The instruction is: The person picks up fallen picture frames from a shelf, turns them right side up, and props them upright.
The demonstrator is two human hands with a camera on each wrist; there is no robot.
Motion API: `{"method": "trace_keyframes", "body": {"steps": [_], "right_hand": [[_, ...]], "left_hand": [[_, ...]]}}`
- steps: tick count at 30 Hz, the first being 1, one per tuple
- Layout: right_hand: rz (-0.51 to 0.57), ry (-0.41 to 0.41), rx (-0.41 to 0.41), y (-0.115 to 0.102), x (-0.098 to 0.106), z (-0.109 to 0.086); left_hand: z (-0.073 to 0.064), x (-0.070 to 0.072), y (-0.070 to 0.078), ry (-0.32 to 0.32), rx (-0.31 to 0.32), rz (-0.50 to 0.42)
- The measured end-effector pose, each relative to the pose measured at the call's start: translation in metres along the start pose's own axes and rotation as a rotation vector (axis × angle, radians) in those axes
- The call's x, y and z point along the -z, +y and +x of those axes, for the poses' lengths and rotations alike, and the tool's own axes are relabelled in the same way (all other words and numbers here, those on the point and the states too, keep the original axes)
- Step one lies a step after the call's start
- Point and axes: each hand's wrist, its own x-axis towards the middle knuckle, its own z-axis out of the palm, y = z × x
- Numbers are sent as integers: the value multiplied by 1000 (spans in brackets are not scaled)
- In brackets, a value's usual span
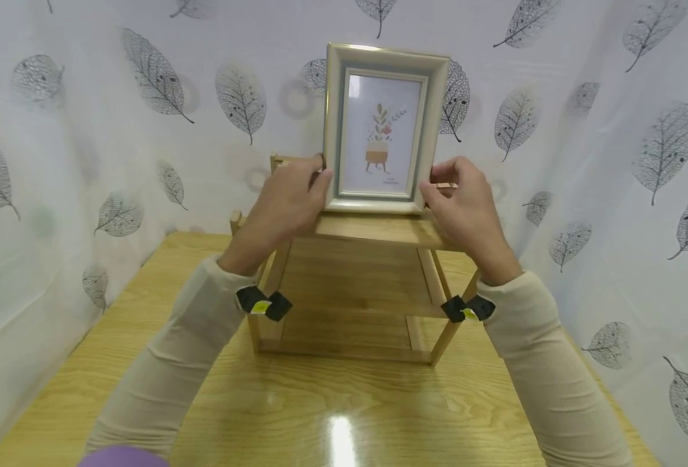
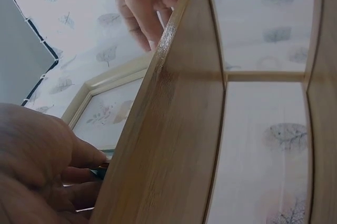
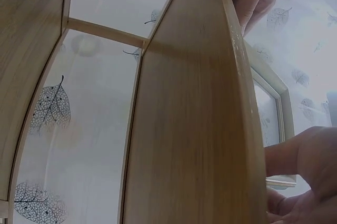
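Note:
A cream-and-gold picture frame [image 1: 386,133] stands nearly upright on the top board of a small wooden shelf [image 1: 373,228]. Behind its glass is a print of a plant in a legged pot. With thumb and fingers my left hand [image 1: 290,200] holds the frame's lower left edge. On the opposite side my right hand [image 1: 465,204] pinches the lower right edge between thumb and curled fingers. In the left wrist view, the shelf's top board partly hides the frame [image 2: 108,113]. The right wrist view shows the frame [image 3: 287,113] behind the board's edge, beside my right hand [image 3: 310,174].
The shelf has lower tiers [image 1: 350,275] and wooden side posts, and stands on a glossy wood-grain table [image 1: 320,402]. A white curtain [image 1: 204,39] printed with grey leaves surrounds the table at the back and sides. Something purple [image 1: 123,456] shows at the bottom left.

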Motion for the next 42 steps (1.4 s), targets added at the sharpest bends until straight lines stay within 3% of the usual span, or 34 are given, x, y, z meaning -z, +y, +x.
{"method": "trace_keyframes", "body": {"steps": [9, 33, 39, 42], "right_hand": [[-14, 20, 8, 2, 0, -1], [-4, 26, 8, 0, -1, -3], [-46, 2, 4, -1, 2, -4], [-84, -4, 34, 0, 8, -4]], "left_hand": [[2, -1, -1, 3, -12, 4], [2, -2, -1, -24, 29, 13], [2, -1, -1, -17, 29, 1], [0, 2, -1, -12, 60, -3]]}}
